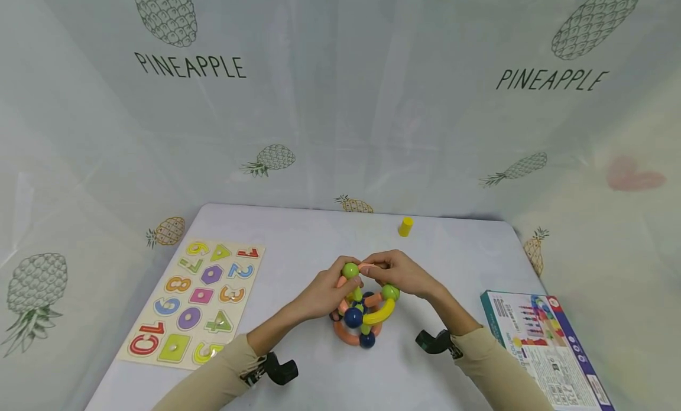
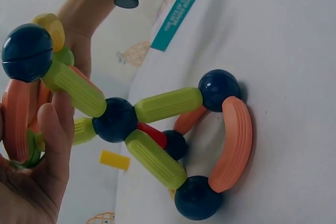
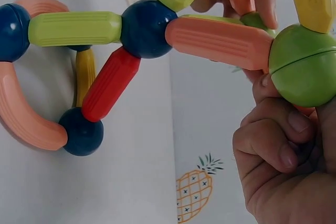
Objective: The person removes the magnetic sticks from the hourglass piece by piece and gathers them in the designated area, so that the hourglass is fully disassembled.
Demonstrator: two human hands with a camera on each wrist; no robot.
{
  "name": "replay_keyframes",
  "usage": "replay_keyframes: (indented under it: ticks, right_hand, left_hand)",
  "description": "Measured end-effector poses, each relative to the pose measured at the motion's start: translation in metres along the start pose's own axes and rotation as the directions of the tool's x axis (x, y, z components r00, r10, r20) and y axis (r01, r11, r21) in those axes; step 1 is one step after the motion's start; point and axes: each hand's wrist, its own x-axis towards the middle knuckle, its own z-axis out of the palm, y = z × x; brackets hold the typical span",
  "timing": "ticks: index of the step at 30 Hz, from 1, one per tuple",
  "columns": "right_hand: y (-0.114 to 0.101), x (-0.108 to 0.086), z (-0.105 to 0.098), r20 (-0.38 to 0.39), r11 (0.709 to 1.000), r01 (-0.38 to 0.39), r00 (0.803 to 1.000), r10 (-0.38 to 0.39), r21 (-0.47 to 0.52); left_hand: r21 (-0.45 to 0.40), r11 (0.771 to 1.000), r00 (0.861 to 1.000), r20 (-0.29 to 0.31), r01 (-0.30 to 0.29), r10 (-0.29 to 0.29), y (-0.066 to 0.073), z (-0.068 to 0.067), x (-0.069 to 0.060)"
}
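Observation:
A toy of magnetic balls and sticks (image 1: 367,325) stands on the white table, between both hands. Its central dark blue ball (image 2: 115,120) joins several straight green sticks, a red stick (image 3: 111,83) and a straight orange stick (image 3: 220,43). Curved orange sticks (image 2: 233,142) and dark blue balls form a ring at the base. My left hand (image 1: 323,293) grips the upper left part, its fingers round a green ball (image 1: 350,270). Beside that ball, my right hand (image 1: 398,272) pinches an orange stick (image 1: 366,266). Another green ball (image 3: 304,65) bears a curved yellow stick (image 1: 382,313).
A short yellow stick (image 1: 406,226) stands near the table's back edge. To the left lies a puzzle board (image 1: 215,298) with numbers and shapes. A printed box (image 1: 553,363) lies at the right edge. A pineapple-print cloth (image 1: 340,103) hangs behind.

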Motion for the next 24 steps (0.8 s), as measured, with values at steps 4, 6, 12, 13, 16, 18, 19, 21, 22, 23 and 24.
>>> replay_keyframes:
  ticks: [4,6,12,13,16,18,19,21,22,23,24]
  right_hand:
    - [-0.0001,0.0002,0.0002,0.002,1.0,0.014,1.0,-0.014,0.007]
    - [-0.0002,0.0003,0.0001,-0.002,1.0,0.019,1.0,-0.019,0.005]
    - [0.0009,0.0001,-0.0009,-0.099,0.999,-0.009,0.995,0.006,-0.032]
    - [0.0013,0.0002,-0.0009,-0.121,0.999,-0.016,0.993,0.012,-0.033]
    - [0.0027,0.0007,-0.0001,-0.171,0.999,-0.01,0.985,0.004,-0.036]
    - [0.003,0.0012,0.0005,-0.198,0.998,0.02,0.98,-0.032,-0.06]
    - [0.0031,0.0013,0.001,-0.214,0.996,0.037,0.975,-0.054,-0.082]
    - [0.0029,0.0015,0.0019,-0.247,0.988,0.067,0.964,-0.1,-0.138]
    - [0.0023,0.0015,0.0024,-0.264,0.982,0.079,0.957,-0.123,-0.173]
    - [0.0017,0.0012,0.0029,-0.28,0.974,0.087,0.949,-0.144,-0.208]
    - [0.0008,0.0009,0.0033,-0.294,0.967,0.091,0.942,-0.162,-0.239]
  left_hand:
    - [-0.003,1.0,1.0,-0.005,0.0,0.0,0.0006,-0.0002,-0.0003]
    - [-0.005,1.0,1.0,-0.008,-0.001,0.0,0.0004,-0.0001,-0.0001]
    - [-0.012,1.0,1.0,-0.019,0.014,-0.014,-0.0012,0.0005,0.0006]
    - [-0.013,1.0,1.0,-0.022,0.018,-0.018,-0.0011,0.0004,0.0005]
    - [-0.016,1.0,0.999,-0.028,0.022,-0.023,-0.0012,0.0001,0.0007]
    - [-0.017,1.0,0.999,-0.03,0.022,-0.023,-0.0005,-0.0004,0.0007]
    - [-0.018,1.0,0.999,-0.031,0.022,-0.022,-0.0007,-0.0003,0.0008]
    - [-0.02,1.0,0.999,-0.031,0.02,-0.021,-0.0007,-0.0003,0.001]
    - [-0.019,1.0,0.999,-0.031,0.021,-0.022,-0.0004,-0.0004,0.0009]
    - [-0.016,1.0,0.999,-0.031,0.021,-0.021,-0.0004,-0.0005,0.0009]
    - [-0.014,1.0,0.999,-0.03,0.02,-0.02,-0.0003,-0.0005,0.001]
